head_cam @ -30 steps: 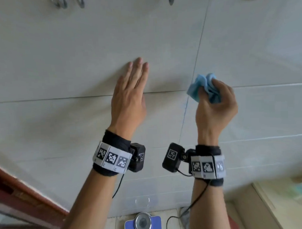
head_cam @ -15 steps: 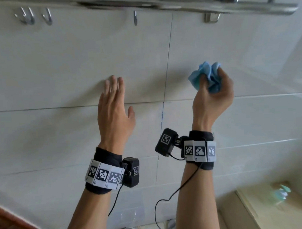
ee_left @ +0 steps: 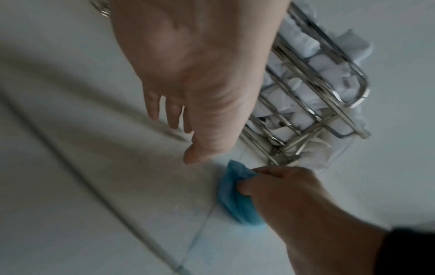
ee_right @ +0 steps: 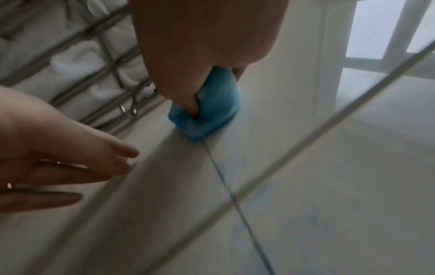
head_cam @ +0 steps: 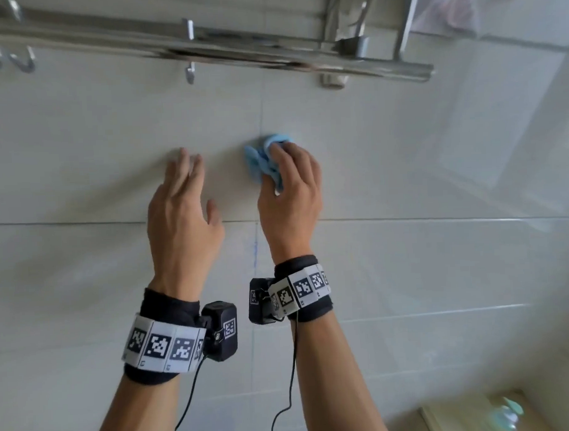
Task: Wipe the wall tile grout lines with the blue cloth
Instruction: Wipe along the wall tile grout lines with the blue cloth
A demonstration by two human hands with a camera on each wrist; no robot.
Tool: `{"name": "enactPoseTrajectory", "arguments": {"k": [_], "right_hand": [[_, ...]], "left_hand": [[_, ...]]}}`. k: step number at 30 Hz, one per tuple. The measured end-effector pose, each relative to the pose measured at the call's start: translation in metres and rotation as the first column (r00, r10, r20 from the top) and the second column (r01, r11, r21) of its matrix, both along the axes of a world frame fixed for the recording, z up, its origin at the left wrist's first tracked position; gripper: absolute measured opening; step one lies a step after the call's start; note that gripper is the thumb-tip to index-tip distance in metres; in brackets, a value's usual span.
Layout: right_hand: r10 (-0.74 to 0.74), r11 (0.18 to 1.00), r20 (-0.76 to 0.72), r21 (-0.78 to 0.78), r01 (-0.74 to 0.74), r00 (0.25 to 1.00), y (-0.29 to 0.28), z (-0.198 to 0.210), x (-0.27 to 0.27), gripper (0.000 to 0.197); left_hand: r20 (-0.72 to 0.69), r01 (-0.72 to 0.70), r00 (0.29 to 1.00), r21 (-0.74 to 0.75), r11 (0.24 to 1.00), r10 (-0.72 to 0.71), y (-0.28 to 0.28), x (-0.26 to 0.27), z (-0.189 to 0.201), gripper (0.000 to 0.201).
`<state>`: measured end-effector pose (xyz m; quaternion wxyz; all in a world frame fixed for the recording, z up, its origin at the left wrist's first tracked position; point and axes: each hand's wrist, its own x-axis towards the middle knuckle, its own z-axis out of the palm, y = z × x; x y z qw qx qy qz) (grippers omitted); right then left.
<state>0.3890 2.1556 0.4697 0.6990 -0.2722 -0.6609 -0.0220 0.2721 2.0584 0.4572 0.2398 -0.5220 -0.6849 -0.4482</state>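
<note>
My right hand (head_cam: pixel 288 179) grips a bunched blue cloth (head_cam: pixel 262 158) and presses it against the pale wall tiles on the vertical grout line (head_cam: pixel 255 248), which shows a faint blue tint below the cloth. In the right wrist view the blue cloth (ee_right: pixel 212 111) sits right on the vertical grout line (ee_right: pixel 226 184). The horizontal grout line (head_cam: pixel 67 223) runs under both hands. My left hand (head_cam: pixel 182 199) is to the left with its fingers straight, fingertips against the tile. From the left wrist view, the blue cloth (ee_left: pixel 235 195) shows under my right hand (ee_left: pixel 289 193).
A steel towel rack (head_cam: pixel 238 52) with hooks (head_cam: pixel 190 73) juts from the wall just above the hands; white cloths lie on the rack (ee_left: pixel 313 89). A pale cabinet top (head_cam: pixel 477 415) with a small green object stands at the lower right.
My right hand turned palm-to-wall and brought the cloth up from beside the vertical grout line onto it. The left hand stayed on the tile; the view tilted up towards the rack.
</note>
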Motion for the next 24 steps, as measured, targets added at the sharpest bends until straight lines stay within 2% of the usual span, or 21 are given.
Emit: {"name": "enactPoseTrajectory", "arguments": {"k": [2, 6, 10, 14, 17, 24], "right_hand": [[0.011, 1.000, -0.017, -0.029, -0.011, 1.000, 0.006, 0.019, 0.025, 0.038], [-0.068, 0.996, -0.189, 0.038, 0.076, 0.980, 0.029, 0.065, 0.101, 0.034], [-0.129, 0.992, -0.217, -0.012, 0.129, 0.968, 0.046, 0.091, 0.168, 0.033], [-0.149, 0.986, -0.185, -0.104, 0.131, 0.971, 0.049, 0.098, 0.209, 0.033], [-0.132, 0.980, -0.191, -0.169, 0.100, 0.973, 0.043, 0.093, 0.227, 0.029], [-0.165, 0.960, -0.201, -0.258, 0.110, 0.966, 0.027, 0.092, 0.272, 0.024]], "left_hand": [[-0.032, 0.080, 0.996, 0.017, 0.997, -0.079, 0.010, 0.023, 0.013, 0.063], [-0.091, 0.242, 0.966, 0.014, 0.970, -0.240, 0.031, 0.072, 0.038, 0.064], [-0.191, 0.329, 0.924, -0.042, 0.943, -0.331, 0.051, 0.114, 0.065, 0.066], [-0.277, 0.323, 0.890, -0.177, 0.930, -0.361, 0.073, 0.147, 0.086, 0.070], [-0.322, 0.298, 0.877, -0.216, 0.930, -0.355, 0.081, 0.166, 0.098, 0.072], [-0.284, 0.311, 0.880, -0.264, 0.913, -0.382, 0.087, 0.211, 0.116, 0.073]]}}
